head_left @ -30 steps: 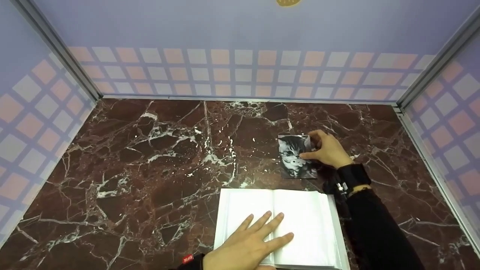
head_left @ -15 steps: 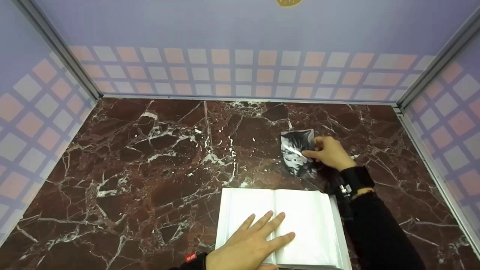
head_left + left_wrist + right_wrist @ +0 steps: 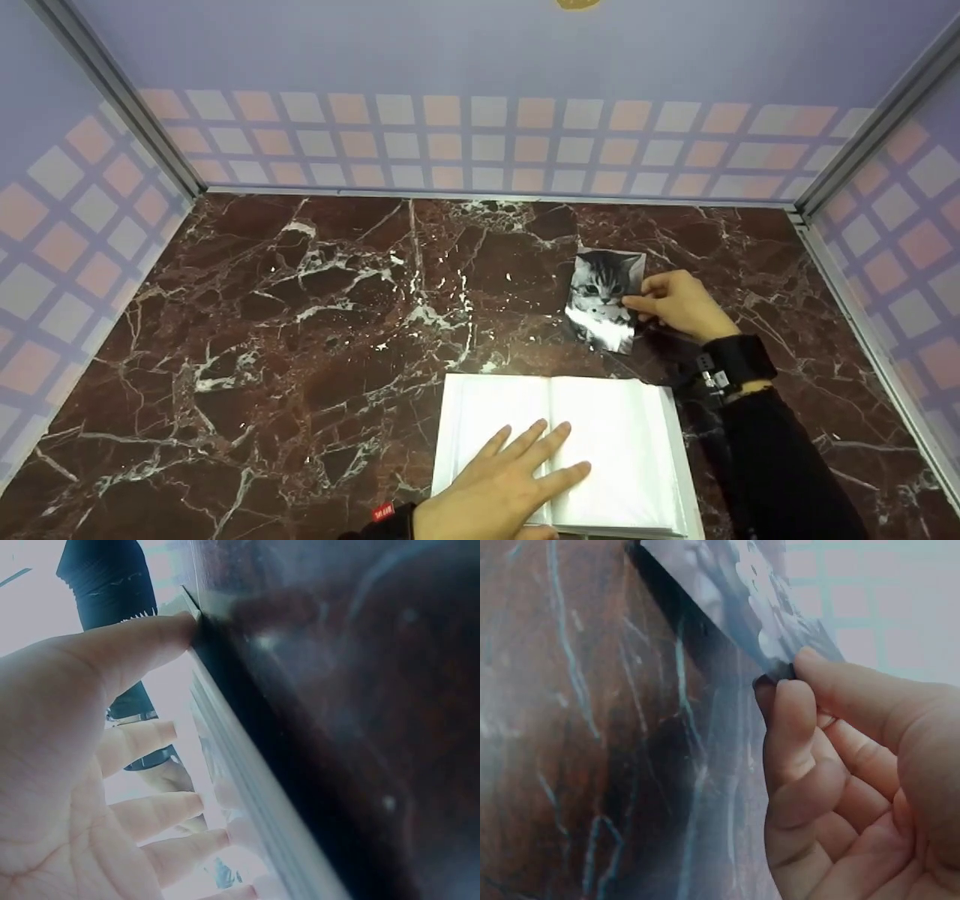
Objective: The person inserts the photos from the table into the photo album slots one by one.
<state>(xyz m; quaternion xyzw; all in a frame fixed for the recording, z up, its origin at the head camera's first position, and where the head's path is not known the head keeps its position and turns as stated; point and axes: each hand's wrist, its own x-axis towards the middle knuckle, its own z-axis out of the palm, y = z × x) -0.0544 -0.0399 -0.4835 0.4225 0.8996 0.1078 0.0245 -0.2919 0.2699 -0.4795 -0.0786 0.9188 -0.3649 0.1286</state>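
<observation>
Between thumb and curled fingers, my right hand (image 3: 686,305) pinches the right edge of a black-and-white kitten photo (image 3: 606,281). In the right wrist view the photo (image 3: 727,596) stands tilted off the tabletop, its edge held by the thumb and index finger. Glare crosses its lower part in the head view. Nearer to me lies an open album (image 3: 611,442) with white, glossy pages. Spread across its left page and centre fold is my left hand (image 3: 502,480), fingers straight. In the left wrist view the thumb touches the album's edge (image 3: 240,772).
A dark red marble tabletop (image 3: 300,337) with white veins extends around the album and photo. Lilac panels with pink and white squares (image 3: 487,142) enclose it at the back and both sides.
My right hand has lifted the photo off the tabletop and moved it slightly to the right and away from me. My left hand stays on the album.
</observation>
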